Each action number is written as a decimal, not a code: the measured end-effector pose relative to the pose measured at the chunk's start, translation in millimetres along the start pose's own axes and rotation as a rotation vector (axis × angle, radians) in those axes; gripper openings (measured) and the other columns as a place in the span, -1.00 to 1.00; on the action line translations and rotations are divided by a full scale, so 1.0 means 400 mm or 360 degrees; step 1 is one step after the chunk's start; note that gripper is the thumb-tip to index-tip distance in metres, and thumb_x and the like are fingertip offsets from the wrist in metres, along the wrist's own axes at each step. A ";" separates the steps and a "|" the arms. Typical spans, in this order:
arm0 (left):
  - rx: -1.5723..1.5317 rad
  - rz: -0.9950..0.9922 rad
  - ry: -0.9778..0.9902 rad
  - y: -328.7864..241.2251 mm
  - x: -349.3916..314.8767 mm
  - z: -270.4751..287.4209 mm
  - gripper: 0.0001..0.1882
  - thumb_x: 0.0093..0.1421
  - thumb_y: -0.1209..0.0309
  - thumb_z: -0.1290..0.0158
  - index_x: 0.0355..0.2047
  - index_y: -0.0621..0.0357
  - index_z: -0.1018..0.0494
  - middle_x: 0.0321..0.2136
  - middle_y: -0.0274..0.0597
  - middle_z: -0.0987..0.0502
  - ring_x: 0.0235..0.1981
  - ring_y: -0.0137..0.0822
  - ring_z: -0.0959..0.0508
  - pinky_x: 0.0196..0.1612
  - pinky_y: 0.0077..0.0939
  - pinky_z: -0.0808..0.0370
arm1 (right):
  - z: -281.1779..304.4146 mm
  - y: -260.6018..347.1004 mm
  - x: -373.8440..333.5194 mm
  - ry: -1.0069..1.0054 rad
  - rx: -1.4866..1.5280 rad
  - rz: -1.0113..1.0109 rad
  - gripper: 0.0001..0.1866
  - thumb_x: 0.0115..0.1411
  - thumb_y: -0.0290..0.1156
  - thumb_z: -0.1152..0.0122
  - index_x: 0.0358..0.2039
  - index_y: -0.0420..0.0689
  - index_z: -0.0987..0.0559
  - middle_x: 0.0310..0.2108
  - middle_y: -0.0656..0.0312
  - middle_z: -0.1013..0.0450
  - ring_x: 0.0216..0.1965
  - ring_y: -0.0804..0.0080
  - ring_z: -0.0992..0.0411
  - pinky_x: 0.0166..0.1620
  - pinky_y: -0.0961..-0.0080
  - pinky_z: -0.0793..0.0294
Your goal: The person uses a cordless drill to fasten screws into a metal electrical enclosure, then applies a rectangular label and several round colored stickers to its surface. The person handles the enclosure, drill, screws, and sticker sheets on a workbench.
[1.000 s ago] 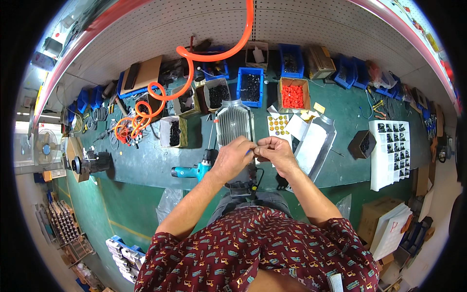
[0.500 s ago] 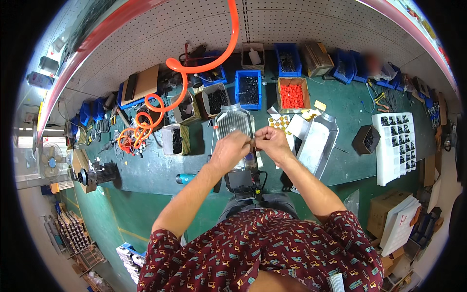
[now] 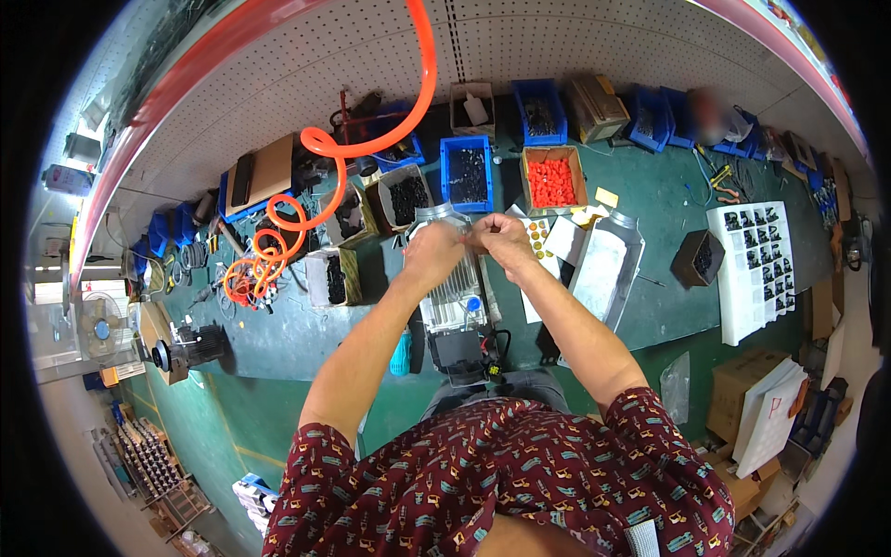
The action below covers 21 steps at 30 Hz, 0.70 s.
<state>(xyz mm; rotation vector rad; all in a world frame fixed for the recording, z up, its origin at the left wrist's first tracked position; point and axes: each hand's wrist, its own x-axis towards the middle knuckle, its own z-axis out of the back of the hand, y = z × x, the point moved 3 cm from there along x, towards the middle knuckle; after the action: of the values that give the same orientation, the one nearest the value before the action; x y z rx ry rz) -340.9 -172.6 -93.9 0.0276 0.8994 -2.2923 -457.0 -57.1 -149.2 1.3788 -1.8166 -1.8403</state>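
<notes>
A ribbed metal housing lies in front of me, with a black box at its near end and a blue round spot on its fins. My left hand is over the far part of the housing, its fingers closed and slightly blurred. Meeting it from the right, my right hand has thumb and fingers pinched together. Whatever lies between the fingertips is too small to make out. To the left of the housing, at the bench's near edge, is a turquoise cylindrical thing.
An open metal casing lies to the right, beside a sheet of yellow round stickers. Behind stand a box of red caps and a blue bin of black parts. An orange coiled hose hangs at left; a white tray stands right.
Both hands have shifted toward the far end of the housing, uncovering more of its fins and the blue spot. The turquoise thing has turned from lying sideways to pointing away from me.
</notes>
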 end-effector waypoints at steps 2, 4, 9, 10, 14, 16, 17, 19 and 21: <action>-0.0161 -0.0019 -0.0071 0.009 -0.034 0.017 -0.73 0.10 0.43 -0.26 -0.22 0.35 -0.58 -0.51 0.03 -0.63 -0.42 -0.20 -0.66 -0.30 -0.32 -0.54 | 0.003 -0.007 0.007 0.0051 0.0117 -0.0021 -0.87 0.11 -0.60 -0.42 -0.36 -0.22 -0.61 -0.39 0.24 -0.60 -0.40 0.54 -0.56 -0.31 0.57 -0.59; -0.0448 0.0027 -0.0184 0.018 -0.074 0.039 -0.72 0.16 0.41 -0.22 -0.17 0.36 -0.55 -0.47 0.08 -0.63 -0.44 -0.16 -0.65 -0.32 -0.29 -0.54 | 0.009 -0.010 0.014 0.0071 0.0175 -0.0080 -0.88 0.12 -0.61 -0.41 -0.35 -0.22 -0.61 -0.38 0.23 -0.60 -0.40 0.53 -0.57 -0.31 0.56 -0.61; -0.0846 0.0011 -0.0480 0.125 -0.238 0.029 -0.78 0.23 0.52 -0.19 -0.13 0.36 -0.53 -0.46 -0.14 -0.62 -0.46 -0.51 -0.53 -0.36 -0.46 -0.49 | 0.005 0.015 -0.001 0.0071 -0.0232 -0.0015 -0.90 0.22 -0.51 -0.38 -0.28 -0.19 -0.61 -0.32 0.27 -0.60 -0.34 0.54 -0.59 -0.25 0.55 -0.67; -0.0857 0.0092 -0.0469 0.162 -0.280 0.017 -0.80 0.23 0.53 -0.19 -0.14 0.36 -0.54 -0.47 -0.16 -0.62 -0.45 -0.52 -0.52 -0.35 -0.48 -0.49 | -0.002 0.028 -0.007 0.0059 -0.0417 -0.0010 -0.88 0.23 -0.49 -0.38 -0.26 -0.21 -0.63 -0.31 0.27 -0.60 -0.32 0.56 -0.59 -0.29 0.57 -0.67; -0.0953 0.0246 -0.0480 0.241 -0.406 -0.037 -0.85 0.24 0.54 -0.20 -0.20 0.35 -0.57 -0.47 -0.22 -0.60 -0.44 -0.54 -0.50 -0.32 -0.52 -0.51 | 0.004 0.015 -0.005 0.0030 -0.0297 -0.0045 -0.82 0.17 -0.51 -0.41 -0.22 -0.28 -0.66 -0.29 0.16 -0.63 -0.35 0.51 -0.60 -0.29 0.56 -0.68; -0.1002 0.0303 -0.0477 0.271 -0.452 -0.059 -0.86 0.24 0.53 -0.20 -0.20 0.33 -0.58 -0.46 -0.23 -0.61 -0.43 -0.54 -0.52 -0.30 -0.53 -0.52 | 0.000 0.017 -0.004 0.0014 -0.0221 -0.0102 -0.84 0.19 -0.53 -0.39 -0.22 -0.29 -0.66 -0.29 0.15 -0.63 -0.34 0.49 -0.60 -0.28 0.54 -0.70; -0.1018 0.0330 -0.0453 0.286 -0.470 -0.068 -0.85 0.24 0.53 -0.20 -0.20 0.33 -0.58 -0.46 -0.23 -0.61 -0.43 -0.53 -0.52 -0.30 -0.52 -0.52 | -0.002 0.018 -0.004 0.0004 -0.0183 -0.0130 -0.85 0.20 -0.54 -0.39 -0.23 -0.29 -0.65 -0.29 0.15 -0.63 -0.34 0.48 -0.61 -0.27 0.52 -0.71; -0.1055 0.0379 -0.0411 0.299 -0.493 -0.072 -0.85 0.25 0.54 -0.19 -0.19 0.33 -0.59 -0.45 -0.23 -0.62 -0.43 -0.53 -0.53 -0.30 -0.52 -0.53 | -0.003 0.029 -0.008 0.0020 -0.0145 -0.0237 -0.87 0.21 -0.57 -0.38 -0.24 -0.31 -0.64 -0.29 0.14 -0.63 -0.34 0.45 -0.62 -0.25 0.49 -0.73; -0.1076 0.0336 -0.0398 0.320 -0.498 -0.082 -0.84 0.28 0.55 -0.15 -0.15 0.34 -0.57 -0.43 -0.28 -0.60 -0.44 -0.55 -0.52 -0.36 -0.58 -0.51 | 0.000 0.033 -0.006 0.0045 -0.0135 -0.0356 -0.87 0.21 -0.56 -0.38 -0.25 -0.31 -0.63 -0.29 0.14 -0.63 -0.34 0.44 -0.61 -0.25 0.48 -0.73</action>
<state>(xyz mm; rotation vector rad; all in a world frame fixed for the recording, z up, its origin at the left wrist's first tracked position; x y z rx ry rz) -117.3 -106.7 -146.0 -0.4258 1.4082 -1.6592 -461.6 -58.3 -136.6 1.6240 -1.6071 -1.9669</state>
